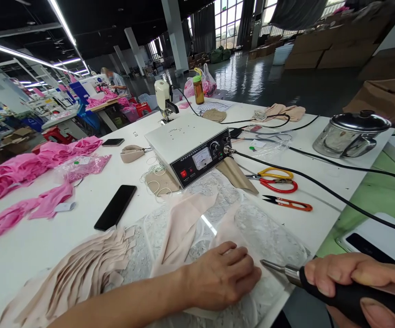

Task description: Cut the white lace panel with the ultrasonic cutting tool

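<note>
My left hand (pixel 223 275) lies across the board with fingers curled, pinning a beige fabric piece (pixel 230 225) against it. My right hand (pixel 361 282) is wrapped round the black handle of an ultrasonic cutter (pixel 291 273). The cutter's metal tip points left and sits just right of my left fingers, at the fabric's edge; whether it touches is hard to tell. Under the fabric is a grey marble-patterned board (pixel 269 223). Another beige strip (pixel 180 223) lies on the board left of centre, beyond my forearm. A fanned stack of beige strips (pixel 77 273) rests at the lower left.
Behind the board stands a control box (pixel 187 141); a black cable (pixel 307 182) runs right from it. Scissors (pixel 276 180), thread snips (pixel 288 203), a phone (pixel 116 207), pink fabric (pixel 40 164) and a lidded pot (pixel 350 136) lie around. A person (pixel 115 79) is far off.
</note>
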### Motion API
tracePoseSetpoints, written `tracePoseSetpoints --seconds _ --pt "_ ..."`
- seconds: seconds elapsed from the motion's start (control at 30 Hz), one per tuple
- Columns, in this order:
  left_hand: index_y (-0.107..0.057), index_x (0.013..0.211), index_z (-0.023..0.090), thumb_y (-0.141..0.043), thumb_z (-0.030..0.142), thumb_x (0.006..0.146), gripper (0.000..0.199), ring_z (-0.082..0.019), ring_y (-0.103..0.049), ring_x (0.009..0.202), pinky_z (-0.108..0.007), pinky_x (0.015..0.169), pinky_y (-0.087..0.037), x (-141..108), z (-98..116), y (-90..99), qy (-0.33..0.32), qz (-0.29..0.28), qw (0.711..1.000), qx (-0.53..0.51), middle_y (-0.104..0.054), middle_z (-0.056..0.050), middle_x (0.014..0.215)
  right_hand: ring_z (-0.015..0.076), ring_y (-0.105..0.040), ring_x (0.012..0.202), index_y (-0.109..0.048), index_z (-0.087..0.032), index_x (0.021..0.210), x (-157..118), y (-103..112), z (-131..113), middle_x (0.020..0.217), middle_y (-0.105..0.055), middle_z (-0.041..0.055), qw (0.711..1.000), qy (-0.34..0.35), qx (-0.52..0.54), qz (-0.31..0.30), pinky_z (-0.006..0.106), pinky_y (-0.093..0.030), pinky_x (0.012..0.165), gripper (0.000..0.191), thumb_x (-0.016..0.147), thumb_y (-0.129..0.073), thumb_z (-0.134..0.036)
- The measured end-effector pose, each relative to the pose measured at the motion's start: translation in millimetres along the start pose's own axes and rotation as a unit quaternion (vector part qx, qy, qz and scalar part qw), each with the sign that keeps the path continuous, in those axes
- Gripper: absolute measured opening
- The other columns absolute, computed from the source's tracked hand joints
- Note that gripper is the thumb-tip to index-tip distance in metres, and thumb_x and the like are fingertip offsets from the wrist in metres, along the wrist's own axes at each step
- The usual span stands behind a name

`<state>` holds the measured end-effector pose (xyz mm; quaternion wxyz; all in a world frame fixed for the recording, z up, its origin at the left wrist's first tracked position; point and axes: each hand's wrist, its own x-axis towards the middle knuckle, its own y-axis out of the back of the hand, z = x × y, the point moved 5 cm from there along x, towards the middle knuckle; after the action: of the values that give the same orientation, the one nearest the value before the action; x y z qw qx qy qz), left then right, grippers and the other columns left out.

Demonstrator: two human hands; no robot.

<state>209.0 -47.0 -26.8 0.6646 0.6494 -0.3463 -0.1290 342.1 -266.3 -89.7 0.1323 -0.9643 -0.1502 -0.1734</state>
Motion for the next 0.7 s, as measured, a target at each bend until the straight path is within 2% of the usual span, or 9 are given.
tracePoseSetpoints --seconds 0.13,0.3,0.47,0.63,0.7 --pt "-0.066 0.127 0.008 -0.05 0.021 0.113 0.025 -0.024 -0.069 0.11 -0.037 0.098 -0.054 -2.1 0.4 -3.7 -0.006 -0.019 1.0 0.011 -0.069 -0.013 0.112 0.037 -0.064 0.08 -0.06 -0.03 0.09 -4.4 7.0 9.7 0.093 -0.055 0.0095 1.0 0.005 0.003 0.019 0.048 -0.06 0.057 0.053 0.075 -0.096 -0.066" --pt "-0.066 0.127 0.007 -0.053 0.02 0.112 0.024 -0.024 -0.07 0.108 -0.035 0.092 -0.055 -1.9 1.2 -3.6 -0.005 -0.015 1.0 0.01 -0.069 -0.014 0.114 0.0367 -0.063 0.076 -0.061 -0.031 0.09 -1.6 6.0 18.3 0.093 -0.054 0.0104 1.0 0.004 0.016 0.022 0.049 -0.057 0.054 0.043 0.08 -0.091 -0.06" --pt "-0.069 0.123 0.007 -0.048 0.018 0.112 0.026 -0.023 -0.07 0.106 -0.034 0.091 -0.056 -0.2 0.9 -0.7 0.0 0.01 1.0 0.007 -0.07 -0.014 0.113 0.0308 -0.055 0.065 -0.064 -0.03 0.097 2.0 -21.2 2.4 0.085 -0.05 0.0074 0.999 0.011 0.034 0.014 0.051 -0.055 0.06 0.019 0.101 -0.072 -0.047" --pt "-0.07 0.12 0.008 -0.047 0.019 0.113 0.026 -0.022 -0.069 0.105 -0.034 0.091 -0.056 -0.2 1.5 -2.1 -0.004 -0.001 1.0 0.017 -0.07 -0.014 0.113 0.0309 -0.053 0.072 -0.061 -0.029 0.099 -2.4 -41.9 -11.7 0.088 -0.047 0.0075 0.998 0.022 0.02 0.06 0.049 -0.051 0.065 0.021 0.104 -0.07 -0.048" --pt "-0.069 0.121 0.007 -0.048 0.018 0.112 0.025 -0.023 -0.07 0.105 -0.035 0.09 -0.056 -0.5 1.3 -2.0 -0.003 0.004 1.0 0.012 -0.07 -0.014 0.113 0.0319 -0.055 0.074 -0.059 -0.03 0.096 -1.1 -43.7 -12.9 0.088 -0.047 0.0069 0.998 0.025 0.017 0.05 0.048 -0.051 0.064 0.026 0.103 -0.072 -0.051"
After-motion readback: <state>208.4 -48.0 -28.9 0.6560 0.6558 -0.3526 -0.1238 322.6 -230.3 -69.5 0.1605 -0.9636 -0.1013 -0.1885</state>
